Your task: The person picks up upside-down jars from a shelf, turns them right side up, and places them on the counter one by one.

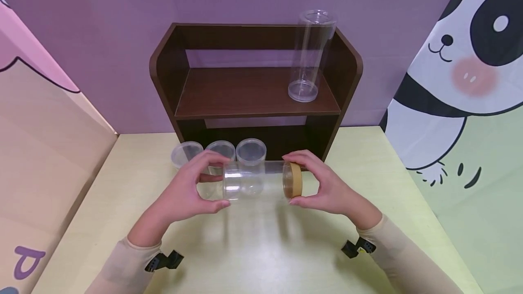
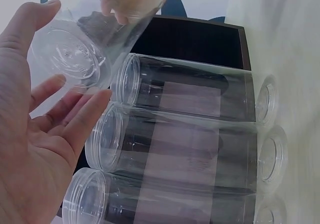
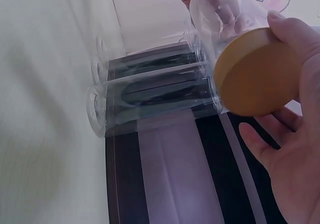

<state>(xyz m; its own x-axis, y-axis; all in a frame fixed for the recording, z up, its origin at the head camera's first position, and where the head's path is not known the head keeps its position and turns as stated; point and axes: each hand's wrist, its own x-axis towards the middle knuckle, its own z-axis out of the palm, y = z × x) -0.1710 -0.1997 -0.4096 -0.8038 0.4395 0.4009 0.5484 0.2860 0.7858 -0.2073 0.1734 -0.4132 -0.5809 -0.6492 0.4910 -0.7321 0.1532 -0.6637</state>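
A clear plastic jar [image 1: 253,180] lies sideways in the air above the table, held between both hands. My left hand [image 1: 189,189] grips its base end, with the thumb below and the fingers over the top. At the other end sits a gold-brown round lid [image 1: 297,179], which my right hand [image 1: 327,187] grips by its edge between thumb and fingers. The right wrist view shows the flat outer face of that lid [image 3: 257,73]. Behind the held jar stand three clear cylindrical jars [image 1: 251,151] in a row, partly hidden by it and the left hand.
A dark brown two-tier shelf [image 1: 245,92] stands at the back of the pale table [image 1: 253,257]. One tall clear jar [image 1: 304,71] is upright on its upper board, at the right. The three-jar row is in front of the shelf's lower left part.
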